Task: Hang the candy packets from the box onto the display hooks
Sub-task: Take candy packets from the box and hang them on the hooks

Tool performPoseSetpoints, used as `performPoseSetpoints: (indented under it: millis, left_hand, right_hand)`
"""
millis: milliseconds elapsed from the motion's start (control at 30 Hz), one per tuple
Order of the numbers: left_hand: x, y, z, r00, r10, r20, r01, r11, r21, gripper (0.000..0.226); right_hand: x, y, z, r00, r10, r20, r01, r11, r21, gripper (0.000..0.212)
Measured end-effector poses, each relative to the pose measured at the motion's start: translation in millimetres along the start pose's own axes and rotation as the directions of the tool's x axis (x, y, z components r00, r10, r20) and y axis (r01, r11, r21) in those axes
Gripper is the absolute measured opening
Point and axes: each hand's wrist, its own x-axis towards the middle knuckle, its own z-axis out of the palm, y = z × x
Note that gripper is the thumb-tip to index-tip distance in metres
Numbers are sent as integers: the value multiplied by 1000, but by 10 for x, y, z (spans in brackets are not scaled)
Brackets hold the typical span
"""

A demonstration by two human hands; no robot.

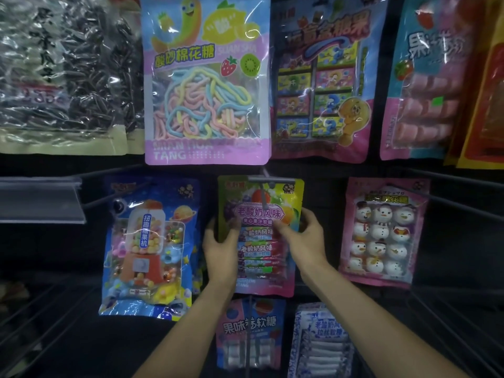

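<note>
A yellow-green and pink candy packet (260, 236) hangs in the middle row of the display, and both my hands hold it. My left hand (221, 244) grips its left edge with the thumb on the front. My right hand (302, 236) pinches its right side, thumb across the front. A grey display hook (268, 186) with a flat crossbar sticks out in front of the packet's top edge. Whether the hook passes through the packet's hole is hidden. The box is not in view.
Hung packets surround it: blue gumball-machine packet (148, 249) at left, pink snowman marshmallows (381, 236) at right, pastel rope candy (207, 77) above, two blue and white packets (249, 339) below. A clear price rail (41, 200) juts out far left. Bare wire hooks run along both lower sides.
</note>
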Motion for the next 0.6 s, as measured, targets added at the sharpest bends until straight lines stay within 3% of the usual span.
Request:
performPoseSetpoints:
  millis: [167, 600]
  left_hand:
    - [-91, -203, -240, 997, 42, 60, -49, 991, 124, 66]
    - [-149, -236, -356, 994, -89, 71, 72, 974, 215, 62]
  right_hand:
    - [-164, 106, -49, 998, -30, 46, 35, 992, -118, 63]
    - [-168, 83, -77, 1000, 5, 26, 0, 980, -201, 66]
